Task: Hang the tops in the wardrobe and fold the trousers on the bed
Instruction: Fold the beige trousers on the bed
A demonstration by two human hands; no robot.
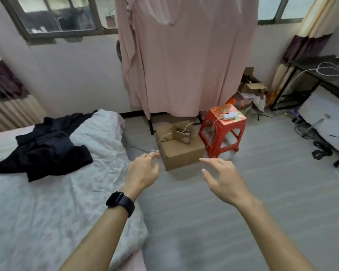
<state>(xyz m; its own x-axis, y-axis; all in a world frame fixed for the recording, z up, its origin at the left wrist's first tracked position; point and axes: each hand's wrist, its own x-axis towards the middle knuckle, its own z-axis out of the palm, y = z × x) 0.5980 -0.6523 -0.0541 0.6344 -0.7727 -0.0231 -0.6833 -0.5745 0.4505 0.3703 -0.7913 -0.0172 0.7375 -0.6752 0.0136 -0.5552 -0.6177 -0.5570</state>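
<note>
head view: left hand (143, 171) and right hand (223, 178) both out in front, fingers loosely spread, holding nothing. left hand over the bed (47, 202) edge, right hand over the floor. clothes (45, 147) lie on the bed well left of the left hand, not touched by either hand. clothes are a dark, near-black crumpled heap, unfolded, can't tell tops from trousers. wardrobe (184, 65) straight ahead beyond both hands, covered by a pink cloth drape. watch (120, 202) on left wrist, ring (149, 155) on a left finger. box (181, 151) and red stool (221, 130) on floor between hands and wardrobe.
</note>
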